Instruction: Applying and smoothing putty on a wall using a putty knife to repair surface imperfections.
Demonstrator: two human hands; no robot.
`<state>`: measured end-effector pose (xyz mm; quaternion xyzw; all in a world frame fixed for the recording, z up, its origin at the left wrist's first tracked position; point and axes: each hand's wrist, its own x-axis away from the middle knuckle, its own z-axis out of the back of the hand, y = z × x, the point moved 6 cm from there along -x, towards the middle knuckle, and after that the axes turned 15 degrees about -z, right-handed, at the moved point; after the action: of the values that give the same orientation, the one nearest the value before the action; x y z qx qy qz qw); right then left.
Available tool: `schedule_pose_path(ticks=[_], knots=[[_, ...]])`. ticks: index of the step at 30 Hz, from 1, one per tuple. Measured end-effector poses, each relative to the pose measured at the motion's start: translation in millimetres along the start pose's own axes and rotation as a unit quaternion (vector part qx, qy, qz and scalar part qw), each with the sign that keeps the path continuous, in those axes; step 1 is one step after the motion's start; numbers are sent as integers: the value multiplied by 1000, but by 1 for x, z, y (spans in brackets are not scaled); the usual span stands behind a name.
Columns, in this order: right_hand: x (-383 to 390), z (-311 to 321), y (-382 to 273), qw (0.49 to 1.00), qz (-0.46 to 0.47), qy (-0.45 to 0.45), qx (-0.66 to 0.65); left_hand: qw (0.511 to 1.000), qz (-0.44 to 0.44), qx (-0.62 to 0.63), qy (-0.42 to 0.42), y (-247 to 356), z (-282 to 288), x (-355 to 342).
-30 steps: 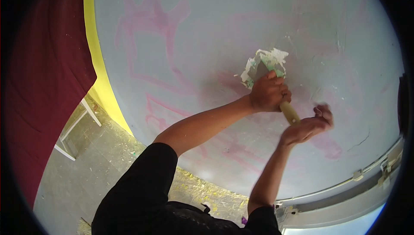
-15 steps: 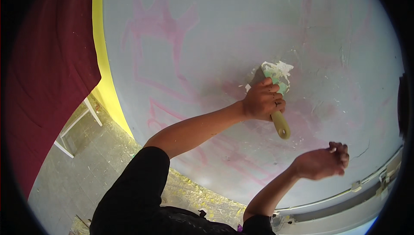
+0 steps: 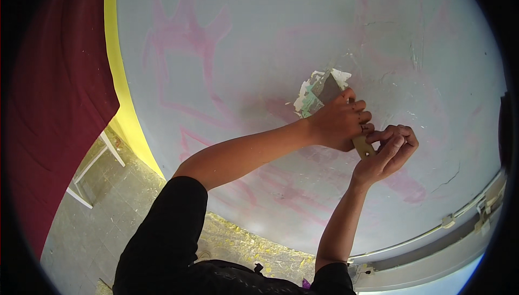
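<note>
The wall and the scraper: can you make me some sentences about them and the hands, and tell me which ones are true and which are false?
1. The left hand grips the scraper. True.
2. The right hand is on the floor. False: it is up beside the end of the handle.
3. The wall has pink marks. True.
4. The hanging cloth is green. False: it is dark red.
5. The blade is over a chipped patch. True.
</note>
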<state>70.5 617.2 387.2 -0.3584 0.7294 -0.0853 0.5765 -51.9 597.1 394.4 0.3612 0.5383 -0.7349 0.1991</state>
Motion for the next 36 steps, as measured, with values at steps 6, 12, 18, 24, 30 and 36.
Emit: schedule_pose_path(ticks=[6, 12, 18, 24, 30, 36], knots=[[7, 15, 0, 991, 135, 2, 16, 997, -32, 13, -65, -4, -5, 10], [-3, 52, -40, 948, 284, 144, 13, 1000, -12, 22, -5, -4, -10, -3], [-6, 78, -54, 954, 252, 151, -56, 999, -14, 41, 12, -6, -3, 2], [-14, 52, -12, 969, 213, 125, 4, 999, -30, 2, -28, -16, 5, 8], [-14, 57, 40, 971, 93, 165, 145, 999, -21, 43, 9, -4, 0, 6], [-9, 45, -36, 971, 150, 186, 16, 999, -24, 23, -33, -11, -11, 4]])
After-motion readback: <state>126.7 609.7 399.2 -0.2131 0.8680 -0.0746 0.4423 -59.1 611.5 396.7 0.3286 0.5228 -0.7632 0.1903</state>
